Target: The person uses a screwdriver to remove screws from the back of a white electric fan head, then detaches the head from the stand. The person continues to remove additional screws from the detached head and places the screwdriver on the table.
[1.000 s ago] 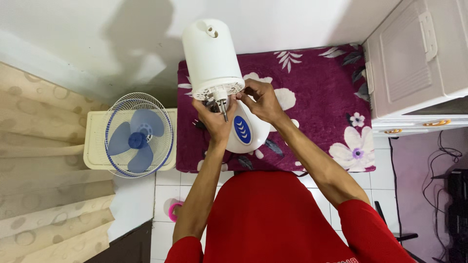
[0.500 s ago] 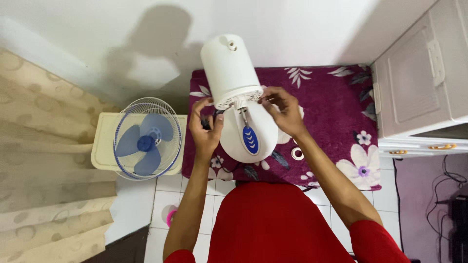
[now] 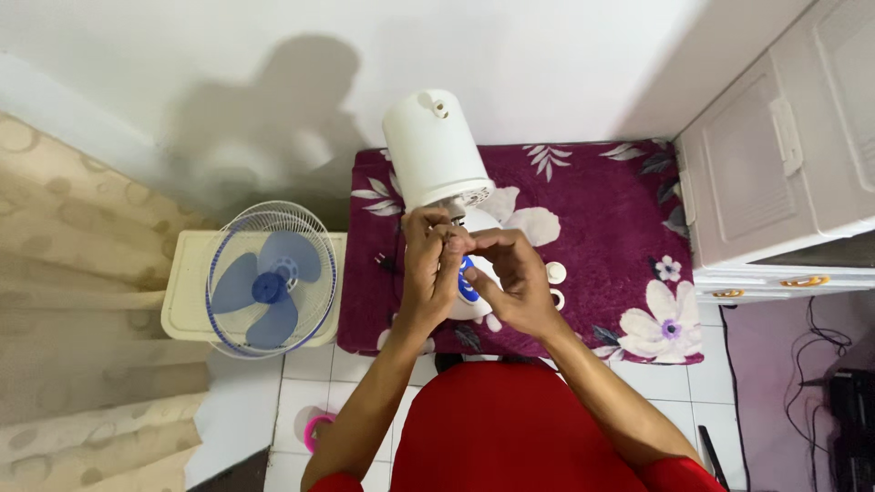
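A white fan motor housing [image 3: 435,150] stands tilted over its white base with a blue panel [image 3: 468,290] on a maroon floral cloth [image 3: 602,210]. My left hand [image 3: 430,269] and my right hand [image 3: 512,281] meet just below the housing's front. Their fingertips pinch together where the metal motor shaft sticks out, and the fingers hide the shaft. Two small white ring parts [image 3: 555,272] lie on the cloth just right of my right hand.
A wire fan guard with a blue blade [image 3: 271,278] lies on a cream stool [image 3: 180,296] at the left. A beige curtain [image 3: 64,273] hangs further left, and a white cabinet [image 3: 784,164] stands at the right. A black plug [image 3: 385,263] lies on the cloth. A pink object [image 3: 319,428] sits on the tiled floor.
Both hands have moved from the sides of the housing to the middle and closed together at the shaft. The white rings now lie uncovered on the cloth. The view has shifted a little.
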